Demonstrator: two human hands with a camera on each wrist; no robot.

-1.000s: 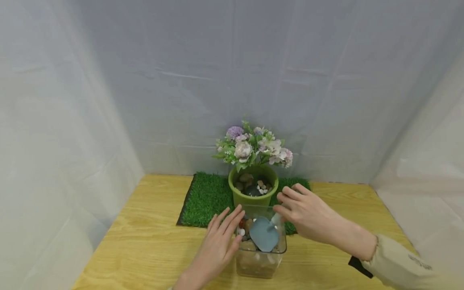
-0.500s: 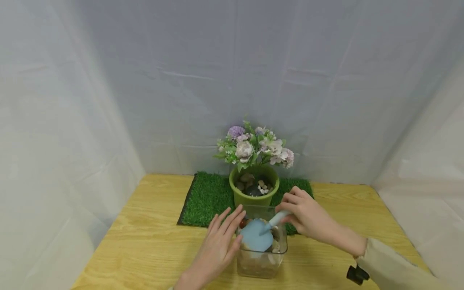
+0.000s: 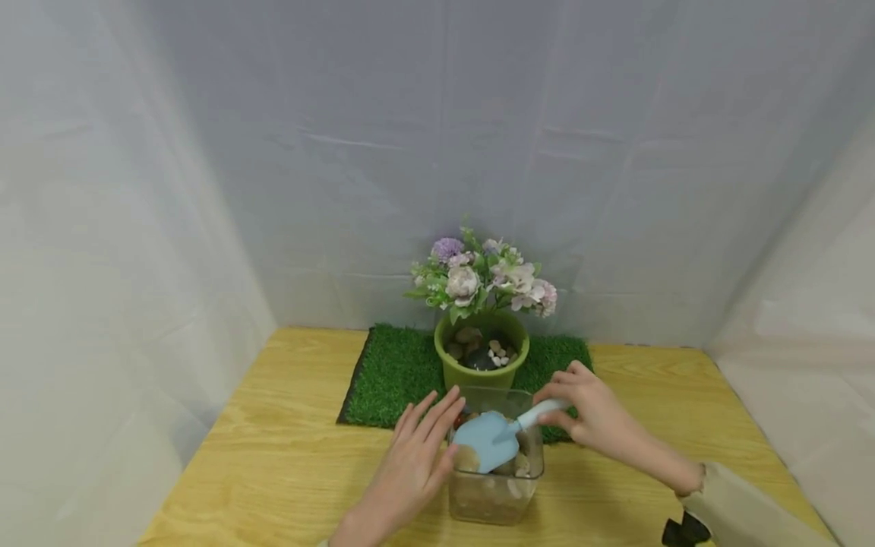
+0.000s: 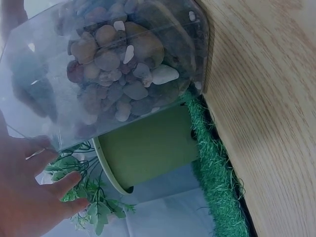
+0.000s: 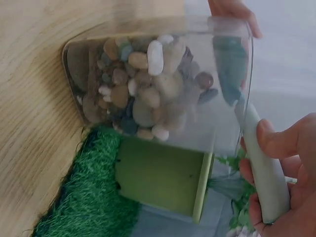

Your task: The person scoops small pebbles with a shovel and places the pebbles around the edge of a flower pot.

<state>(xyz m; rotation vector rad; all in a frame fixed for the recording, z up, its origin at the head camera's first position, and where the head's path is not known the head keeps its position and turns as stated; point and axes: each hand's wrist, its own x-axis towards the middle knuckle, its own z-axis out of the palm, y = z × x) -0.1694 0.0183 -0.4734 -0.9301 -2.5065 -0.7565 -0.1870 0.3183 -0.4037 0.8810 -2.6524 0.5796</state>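
My right hand (image 3: 595, 406) pinches the pale handle of a small blue shovel (image 3: 491, 439). The blade lies in the mouth of a clear plastic container (image 3: 485, 501), tilted down to the left. Through the container wall several pebbles (image 5: 143, 94) of mixed colours and sizes show in the right wrist view. A tan stone (image 3: 468, 457) sits at the blade's left edge; whether the blade bears it I cannot tell. My left hand (image 3: 413, 460) rests with straight, spread fingers against the container's left side near its rim.
Just behind the container, a green flowerpot (image 3: 478, 376) with stones in it and artificial flowers (image 3: 488, 281) stands on a green grass mat (image 3: 403, 372). All this is on a wooden table (image 3: 273, 448), with white sheeting (image 3: 437, 152) behind and at both sides.
The shovel blade has swung left and tilted up inside the container, and its handle now shows more. My right hand has shifted slightly right. My left hand has stayed in place.
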